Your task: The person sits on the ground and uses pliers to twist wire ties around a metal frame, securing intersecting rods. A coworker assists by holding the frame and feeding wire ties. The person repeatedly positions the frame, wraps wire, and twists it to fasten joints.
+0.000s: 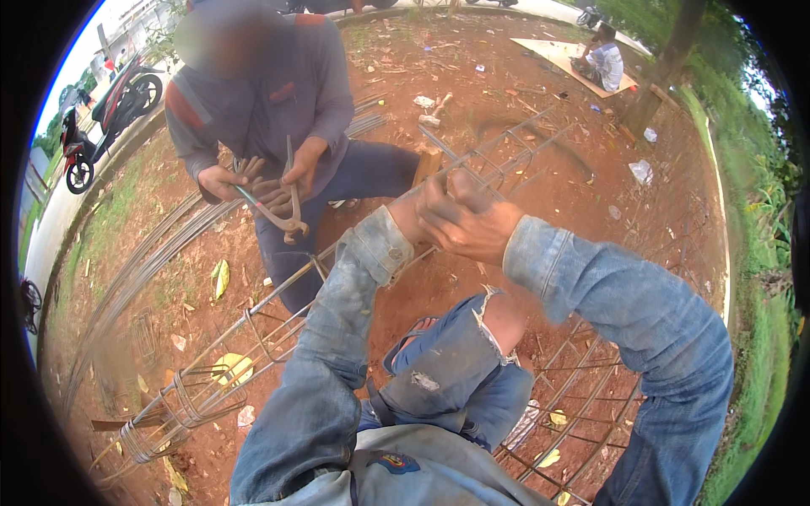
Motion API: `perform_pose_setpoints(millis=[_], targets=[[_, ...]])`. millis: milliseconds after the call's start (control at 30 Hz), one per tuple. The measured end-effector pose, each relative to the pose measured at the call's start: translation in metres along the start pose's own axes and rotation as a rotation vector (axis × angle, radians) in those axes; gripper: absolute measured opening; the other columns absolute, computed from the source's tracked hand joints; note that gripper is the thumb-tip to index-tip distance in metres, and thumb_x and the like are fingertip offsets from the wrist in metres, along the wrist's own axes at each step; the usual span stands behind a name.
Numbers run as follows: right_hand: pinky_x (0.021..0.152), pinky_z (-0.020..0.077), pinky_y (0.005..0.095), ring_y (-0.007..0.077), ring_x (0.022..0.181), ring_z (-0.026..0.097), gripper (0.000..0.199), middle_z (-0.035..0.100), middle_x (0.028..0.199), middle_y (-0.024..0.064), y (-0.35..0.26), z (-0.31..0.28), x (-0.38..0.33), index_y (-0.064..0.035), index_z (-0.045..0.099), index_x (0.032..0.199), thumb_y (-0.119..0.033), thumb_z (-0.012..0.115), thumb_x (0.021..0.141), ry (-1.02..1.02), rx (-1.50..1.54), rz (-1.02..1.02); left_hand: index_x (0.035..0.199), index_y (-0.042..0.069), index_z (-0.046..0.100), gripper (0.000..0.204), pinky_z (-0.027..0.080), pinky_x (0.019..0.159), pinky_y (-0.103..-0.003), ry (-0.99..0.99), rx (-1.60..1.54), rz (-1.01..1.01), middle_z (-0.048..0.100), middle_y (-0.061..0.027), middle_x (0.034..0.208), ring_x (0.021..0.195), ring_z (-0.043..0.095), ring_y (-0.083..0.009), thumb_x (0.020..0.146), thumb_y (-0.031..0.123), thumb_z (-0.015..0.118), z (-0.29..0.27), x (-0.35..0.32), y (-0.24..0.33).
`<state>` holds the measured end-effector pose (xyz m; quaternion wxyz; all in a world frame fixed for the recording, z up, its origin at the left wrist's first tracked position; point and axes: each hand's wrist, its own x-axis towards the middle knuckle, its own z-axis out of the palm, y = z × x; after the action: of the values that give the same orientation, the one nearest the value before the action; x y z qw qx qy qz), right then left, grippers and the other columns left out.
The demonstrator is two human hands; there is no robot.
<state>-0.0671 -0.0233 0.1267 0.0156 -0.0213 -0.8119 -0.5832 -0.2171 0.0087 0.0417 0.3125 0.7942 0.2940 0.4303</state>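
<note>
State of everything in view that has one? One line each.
Rebar cage: lying diagonally, rings bunched toward its lower-left end
Left hand: partly hidden, grip unclear
Right hand: fingers bent, grip unclear
Pincers: handles spread, held by co-worker
Loose rods: lying on the ground
Jeans: torn at the knee
Motorbike: standing, riderless

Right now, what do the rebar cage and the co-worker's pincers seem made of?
Rebar cage: likely steel, matte grey-brown; slim rods and bent hoops suggest it. Pincers: probably steel too, given the rust-brown, dull head; green and red patches may be paint.
</note>
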Motion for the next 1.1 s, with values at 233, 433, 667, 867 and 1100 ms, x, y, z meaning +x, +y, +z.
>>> perform_pose_setpoints(millis=[233, 433, 667, 867, 1100], targets=[[0.064, 0.0464, 0.0315, 0.0194, 0.079, 0.061, 0.014, 0.065, 0.085, 0.0069, 0.024, -0.023, 0.044, -0.0088, 0.069, 0.076, -0.016, 0.058, 0.07, -0.6, 0.561, -0.031, 0.105, 0.006, 0.052, 0.039, 0.044, 0.08, -0.039, 0.266, 0.179, -0.192, 0.056, -0.0153, 0.105, 0.097, 0.054, -0.0315, 0.071, 0.02, 0.067, 0.02, -0.022, 0.02], [0.066, 0.0521, 0.0376, 0.0175, 0.087, 0.064, 0.022, 0.067, 0.094, 0.0067, 0.021, -0.004, 0.099, -0.008, 0.067, 0.095, -0.024, 0.056, 0.084, -0.983, 0.791, 0.114, 0.12, 0.008, 0.049, 0.068, 0.049, 0.072, -0.037, 0.832, 0.204, -0.362, 0.061, -0.0149, 0.1, 0.089, 0.06, -0.0324, 0.062, 0.033, 0.075, 0.052, -0.034, 0.033], [0.086, 0.0437, 0.0465, 0.0219, 0.105, 0.056, 0.028, 0.062, 0.107, 0.0053, 0.056, -0.027, 0.08, -0.0089, 0.064, 0.104, -0.023, 0.055, 0.081, -0.938, 0.716, 0.084, 0.089, 0.008, 0.062, 0.047, 0.051, 0.063, -0.038, 0.531, 0.547, -0.192, 0.064, -0.0135, 0.084, 0.075, 0.064, -0.0271, 0.055, 0.035, 0.078, 0.024, -0.024, 0.016], [0.096, 0.0333, 0.0477, 0.0235, 0.107, 0.049, 0.038, 0.057, 0.103, 0.0055, 0.033, 0.013, -0.011, -0.008, 0.057, 0.11, -0.022, 0.051, 0.076, -0.002, 0.133, -0.104, 0.094, 0.004, 0.06, 0.047, 0.052, 0.067, -0.037, 0.264, 0.37, -0.161, 0.063, -0.0138, 0.087, 0.079, 0.063, -0.0275, 0.057, 0.028, 0.076, 0.017, 0.009, 0.019], [0.079, 0.0456, 0.0351, 0.0228, 0.088, 0.06, 0.023, 0.061, 0.082, 0.0064, 0.022, -0.003, -0.003, -0.0072, 0.066, 0.087, -0.021, 0.056, 0.071, -0.591, 0.407, 0.132, 0.123, -0.001, 0.042, 0.071, 0.043, 0.088, -0.039, 0.633, 0.615, -0.114, 0.052, -0.0218, 0.116, 0.107, 0.051, -0.0347, 0.061, 0.013, 0.072, 0.029, -0.018, 0.108]])
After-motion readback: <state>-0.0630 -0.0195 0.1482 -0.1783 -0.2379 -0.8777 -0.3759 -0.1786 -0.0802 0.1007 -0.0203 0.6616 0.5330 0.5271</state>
